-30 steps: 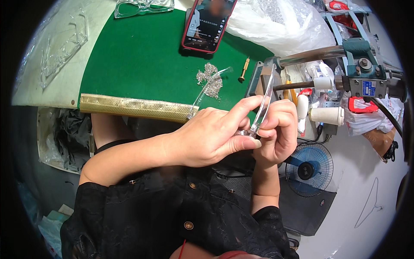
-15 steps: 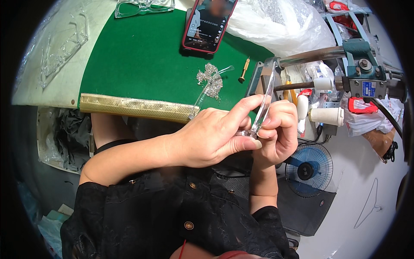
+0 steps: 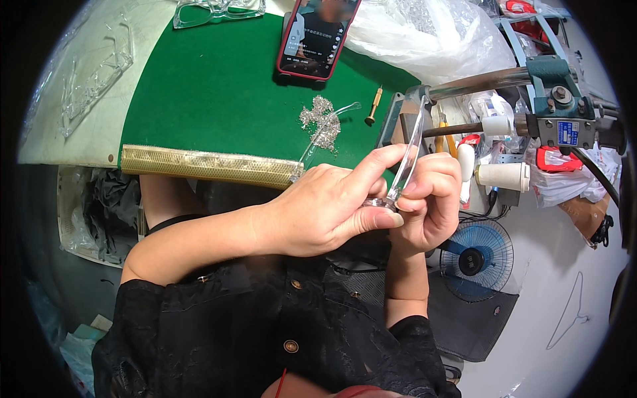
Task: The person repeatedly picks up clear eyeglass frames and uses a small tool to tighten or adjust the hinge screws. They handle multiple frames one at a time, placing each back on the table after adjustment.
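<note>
A clear plastic eyeglass frame is gripped between my hands at the right front corner of the table, one slim temple (image 3: 416,136) pointing up and away. My left hand (image 3: 328,209) is closed around its front part, thumb and index finger at the hinge end; most of that front is hidden by my fingers. My right hand (image 3: 434,199) pinches the base of the same temple between thumb and curled fingers. Another clear temple (image 3: 312,147) sticks out past my left hand, over a small heap of tiny silver screws (image 3: 325,136). I cannot tell whether it belongs to the held frame.
A brass-coloured perforated strip (image 3: 206,162) edges the green mat (image 3: 199,86). Farther back are a small brass screwdriver (image 3: 375,106), a phone (image 3: 318,40) and clear glasses frames (image 3: 219,10). A metal machine arm (image 3: 481,84) reaches in from the right, above a blue fan (image 3: 472,261).
My hands keep nearly the same pose and grip on the eyeglass frame. The whole view has shifted very slightly, and the phone's picture differs a little.
</note>
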Motion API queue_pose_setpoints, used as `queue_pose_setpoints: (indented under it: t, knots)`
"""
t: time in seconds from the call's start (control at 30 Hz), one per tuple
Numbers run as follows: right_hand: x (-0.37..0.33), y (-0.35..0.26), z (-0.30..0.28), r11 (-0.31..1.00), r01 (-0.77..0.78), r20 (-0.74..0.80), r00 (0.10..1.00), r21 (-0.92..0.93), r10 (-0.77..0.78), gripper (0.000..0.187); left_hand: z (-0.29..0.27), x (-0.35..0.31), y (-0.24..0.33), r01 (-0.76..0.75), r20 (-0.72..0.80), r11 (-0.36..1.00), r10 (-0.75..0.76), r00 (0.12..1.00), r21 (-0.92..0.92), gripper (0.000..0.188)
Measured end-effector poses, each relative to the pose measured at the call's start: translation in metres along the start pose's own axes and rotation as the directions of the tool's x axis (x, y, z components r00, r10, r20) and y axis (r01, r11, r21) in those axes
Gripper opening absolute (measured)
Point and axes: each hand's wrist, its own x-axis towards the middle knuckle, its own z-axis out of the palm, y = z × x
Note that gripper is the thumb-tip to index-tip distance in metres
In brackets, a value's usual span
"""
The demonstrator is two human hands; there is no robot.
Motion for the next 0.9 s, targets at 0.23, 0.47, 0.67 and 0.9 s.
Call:
queue_pose_setpoints:
  t: [0.23,0.47,0.67,0.9]
  knots:
    - [-0.006,-0.001,0.005,0.993,-0.106,-0.049,0.993,0.061,0.109,0.018,0.0,0.0,0.0,-0.052,-0.078,0.977,0.07,0.995,0.207,0.082]
    - [-0.002,-0.003,-0.001,0.98,-0.158,0.013,0.987,0.12,0.157,0.019,0.001,0.0,-0.001,-0.056,-0.06,0.981,0.068,0.996,0.185,0.081]
    - [0.001,0.0,-0.002,0.993,-0.09,0.023,0.996,0.08,0.089,0.018,0.001,0.0,-0.002,-0.02,-0.034,0.997,0.022,0.999,0.08,0.076]
    - [-0.009,0.003,-0.002,0.951,-0.241,-0.054,0.965,0.192,0.255,0.027,0.001,0.01,-0.003,-0.007,-0.059,0.996,0.013,0.998,0.093,0.076]
